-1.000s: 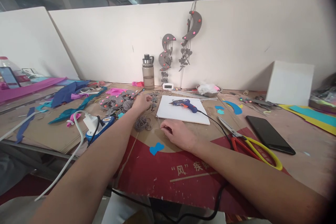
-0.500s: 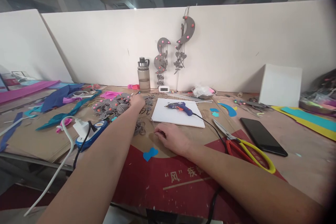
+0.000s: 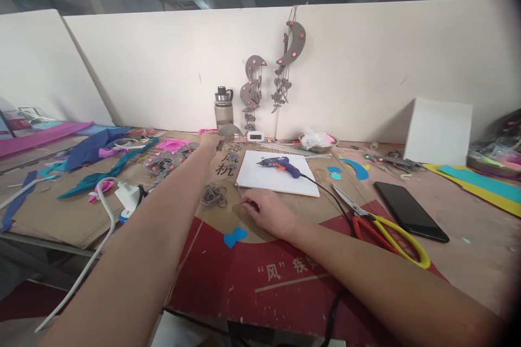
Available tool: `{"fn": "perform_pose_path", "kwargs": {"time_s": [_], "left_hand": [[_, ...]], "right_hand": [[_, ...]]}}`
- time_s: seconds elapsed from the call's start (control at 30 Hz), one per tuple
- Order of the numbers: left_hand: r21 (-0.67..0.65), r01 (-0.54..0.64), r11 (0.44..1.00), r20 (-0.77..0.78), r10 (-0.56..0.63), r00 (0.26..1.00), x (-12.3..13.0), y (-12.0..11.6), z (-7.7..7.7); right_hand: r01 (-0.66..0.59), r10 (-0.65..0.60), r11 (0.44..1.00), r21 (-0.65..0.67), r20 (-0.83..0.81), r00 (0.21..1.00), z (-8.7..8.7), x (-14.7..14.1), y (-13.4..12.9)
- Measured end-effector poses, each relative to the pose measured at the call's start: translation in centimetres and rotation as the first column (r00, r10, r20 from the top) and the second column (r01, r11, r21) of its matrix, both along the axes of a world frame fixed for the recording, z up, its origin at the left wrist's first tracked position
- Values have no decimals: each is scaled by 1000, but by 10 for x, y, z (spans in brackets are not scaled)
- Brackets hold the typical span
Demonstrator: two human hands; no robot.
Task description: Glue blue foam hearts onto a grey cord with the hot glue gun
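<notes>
In the head view, a grey curved piece [image 3: 231,130] is held up to the left of the flat white board [image 3: 254,180], past its far left corner. Its near end is pinched by the left hand [image 3: 209,140], fingers closed, with the arm stretched out. And the right hand [image 3: 266,209]? It is rested just in front of the white board, fingers loosely curled; whether anything is held in them cannot be told. The glue gun [image 3: 281,165] is laid on the board, the coil of grey cord [image 3: 214,196] is left to its left, and the scissors [image 3: 376,219] are placed to its right, nearer the viewer.

As for handling, the piece can be judged light and thin, felt-like: shape probably kept, yet easily bent, and hardly slippery. It is best taken by the broad part, flat between thumb and fingers; the slender tip is better spared, since it could be creased.
</notes>
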State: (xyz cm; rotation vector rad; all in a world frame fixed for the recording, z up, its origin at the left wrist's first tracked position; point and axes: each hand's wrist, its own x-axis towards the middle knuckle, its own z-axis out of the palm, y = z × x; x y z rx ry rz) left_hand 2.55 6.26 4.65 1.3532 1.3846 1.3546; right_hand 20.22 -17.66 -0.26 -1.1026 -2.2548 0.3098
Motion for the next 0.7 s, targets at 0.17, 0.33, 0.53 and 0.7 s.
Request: {"fn": "perform_pose_path", "kwargs": {"time_s": [0.17, 0.33, 0.53, 0.7], "left_hand": [[19, 23, 1000, 187, -26, 982, -1, -7, 33], [122, 114, 986, 304, -146, 942, -6, -18, 62], [117, 180, 977, 263, -206, 943, -12, -23, 71], [116, 297, 948, 257, -317, 913, -9, -28, 66]], "right_hand": [[9, -9, 1000, -21, -4, 1000, 1, 0, -1], [2, -3, 999, -33, -25, 1000, 2, 0, -1], [-2, 1, 999, -39, -33, 999, 1, -1, -1], [-5, 3, 999, -43, -39, 999, 2, 0, -1]]}}
